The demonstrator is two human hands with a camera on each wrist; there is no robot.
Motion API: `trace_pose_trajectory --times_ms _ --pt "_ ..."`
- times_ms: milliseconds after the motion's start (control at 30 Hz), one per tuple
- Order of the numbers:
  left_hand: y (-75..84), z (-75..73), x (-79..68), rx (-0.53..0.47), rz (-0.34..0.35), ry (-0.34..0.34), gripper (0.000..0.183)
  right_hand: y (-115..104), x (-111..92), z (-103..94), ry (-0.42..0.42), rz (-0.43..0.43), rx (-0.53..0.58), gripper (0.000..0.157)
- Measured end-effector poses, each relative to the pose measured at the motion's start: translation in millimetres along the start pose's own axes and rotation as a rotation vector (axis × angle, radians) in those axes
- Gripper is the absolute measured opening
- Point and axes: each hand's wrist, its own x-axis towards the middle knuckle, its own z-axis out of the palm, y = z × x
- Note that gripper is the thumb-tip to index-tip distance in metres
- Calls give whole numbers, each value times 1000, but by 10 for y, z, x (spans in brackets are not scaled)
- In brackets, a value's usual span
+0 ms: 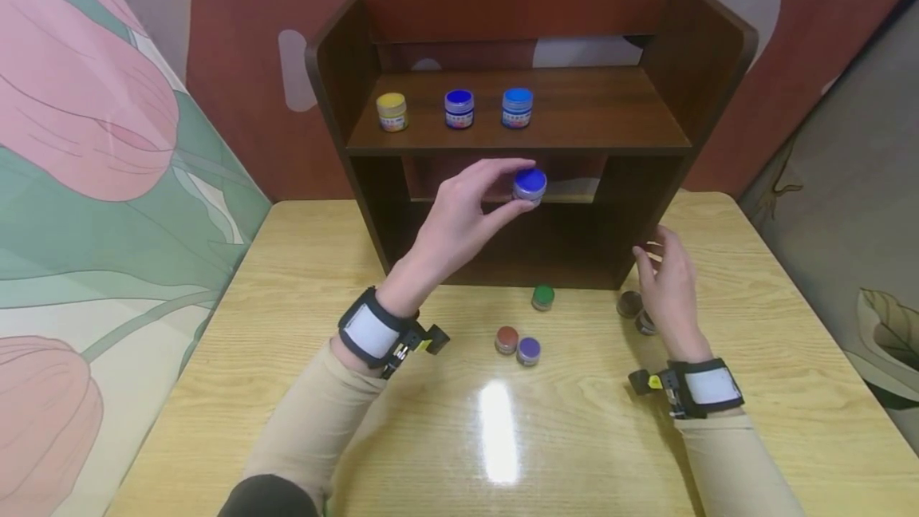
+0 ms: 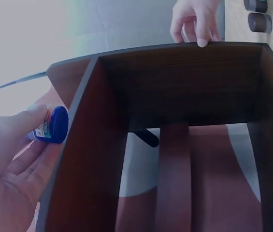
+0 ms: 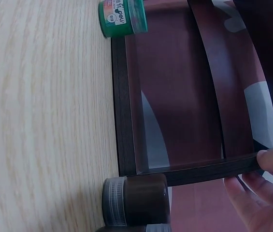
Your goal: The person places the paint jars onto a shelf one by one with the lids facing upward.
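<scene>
Centre frame, the left hand (image 1: pixel 463 210) pinches a blue-lidded paint jar (image 1: pixel 530 187) near the shelf's middle board (image 1: pixel 603 114); right of centre, the right hand (image 1: pixel 668 282) grips the side panel (image 1: pixel 644 210). Fingertip-only hold — the jar might slip if bumped.

A brown shelf (image 1: pixel 707 62) stands on the table (image 1: pixel 309 262), a yellow jar (image 1: pixel 392 112), blue jar (image 1: pixel 459 110) and light-blue jar (image 1: pixel 517 108) lined up on its upper board (image 1: pixel 596 110). On the tabletop I see a green jar (image 1: pixel 543 298), a reddish jar (image 1: pixel 506 340) beside a purple jar (image 1: pixel 529 351), two dark jars (image 1: pixel 630 305).
</scene>
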Motion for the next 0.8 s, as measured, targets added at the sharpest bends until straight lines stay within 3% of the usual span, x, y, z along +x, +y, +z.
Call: trace_pose_trajectory --times_ms 333,800 --pt "145 69 294 41 32 45 47 5 -1 9 -2 -2 -5 40" --pt "194 196 588 29 -19 19 47 8 -1 20 -10 -4 -13 41"
